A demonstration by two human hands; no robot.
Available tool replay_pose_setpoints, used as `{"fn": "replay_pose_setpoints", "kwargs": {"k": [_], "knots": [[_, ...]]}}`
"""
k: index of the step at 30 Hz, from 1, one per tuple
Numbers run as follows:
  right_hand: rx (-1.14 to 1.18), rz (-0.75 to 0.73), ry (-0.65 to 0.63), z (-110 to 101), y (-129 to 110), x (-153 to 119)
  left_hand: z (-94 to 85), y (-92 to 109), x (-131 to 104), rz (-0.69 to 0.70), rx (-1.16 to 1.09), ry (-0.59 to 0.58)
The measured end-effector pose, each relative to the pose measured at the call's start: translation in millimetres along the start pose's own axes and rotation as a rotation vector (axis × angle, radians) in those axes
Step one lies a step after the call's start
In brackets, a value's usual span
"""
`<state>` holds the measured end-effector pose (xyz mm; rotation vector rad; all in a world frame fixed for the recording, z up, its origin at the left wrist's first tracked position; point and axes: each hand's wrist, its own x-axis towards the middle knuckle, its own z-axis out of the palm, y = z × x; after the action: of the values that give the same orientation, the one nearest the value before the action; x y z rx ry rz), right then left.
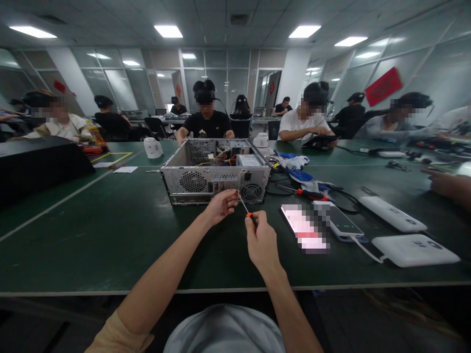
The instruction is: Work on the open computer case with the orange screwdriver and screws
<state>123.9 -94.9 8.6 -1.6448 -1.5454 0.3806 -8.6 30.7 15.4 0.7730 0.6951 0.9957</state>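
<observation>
An open silver computer case lies on the green table, its back panel with the round fan grille and power supply turned towards me. My right hand is closed around the orange and black handle of a screwdriver. The screwdriver's shaft slants up and left to the lower part of that panel, beside the power supply. At its tip, my left hand has thumb and fingertips pinched together close to the panel. Whatever they hold is too small to make out. Cables and boards show inside the case.
Right of the case lie another red and black screwdriver, blue and white gloves, a phone and white power banks. A black panel stands at left. A co-worker sits behind the case, and another person's hand reaches in at right.
</observation>
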Motion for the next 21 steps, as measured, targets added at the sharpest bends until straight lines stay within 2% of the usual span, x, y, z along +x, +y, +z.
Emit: {"fn": "replay_pose_setpoints", "kwargs": {"k": [7,15,18,21], "knots": [[0.075,-0.069,-0.012,1.2,1.1,0.7,-6.0,2.4,-0.6,0.052,0.013,-0.029],[0.126,-0.11,0.089,1.8,4.3,1.3,-5.8,-2.6,3.3,0.162,0.119,-0.032],[0.171,-0.089,0.193,-3.5,9.4,4.2,-6.7,-10.1,4.1,0.297,0.43,-0.047],[0.181,-0.044,0.267,-11.2,17.5,9.5,-5.9,-18.8,0.2,0.506,1.03,-0.171]]}}
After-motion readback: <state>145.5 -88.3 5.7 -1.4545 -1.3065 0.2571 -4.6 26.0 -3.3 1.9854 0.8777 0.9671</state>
